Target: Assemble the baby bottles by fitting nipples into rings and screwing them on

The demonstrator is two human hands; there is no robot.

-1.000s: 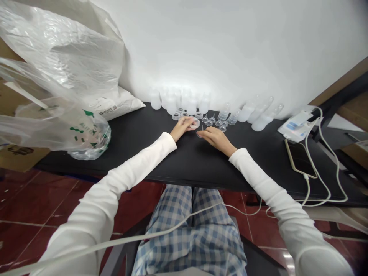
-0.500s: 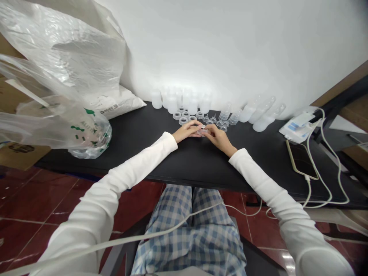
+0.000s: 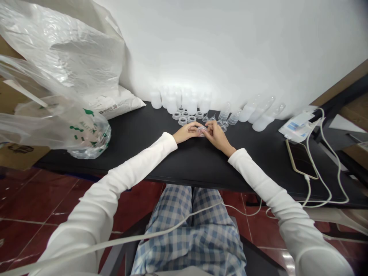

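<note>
Between my hands, above the black table, is a clear bottle collar ring (image 3: pixel 202 131). My left hand (image 3: pixel 188 132) is closed on its left side with fingers and thumb. My right hand (image 3: pixel 216 135) pinches the ring from the right, its fingertips at the rim. Whether a nipple sits inside the ring is hidden by the fingers. Just beyond my left hand lie several loose collar rings (image 3: pixel 183 121). Several clear nipples (image 3: pixel 212 118) lie beyond my right hand, some partly covered by it. Behind them stand several frosted bottles (image 3: pixel 193 103) against the wall.
To the right lean several bottles with tops (image 3: pixel 263 114), beside clear caps (image 3: pixel 224 112). Farther right are a white-and-blue packet (image 3: pixel 296 128), a phone (image 3: pixel 301 159) and white cables (image 3: pixel 335 165). Plastic bags (image 3: pixel 89 130) fill the left end of the table (image 3: pixel 172 165).
The ring has turned in my fingers and shows more of its round face. My right fingers have shifted slightly upward over it. The objects on the table stay put.
</note>
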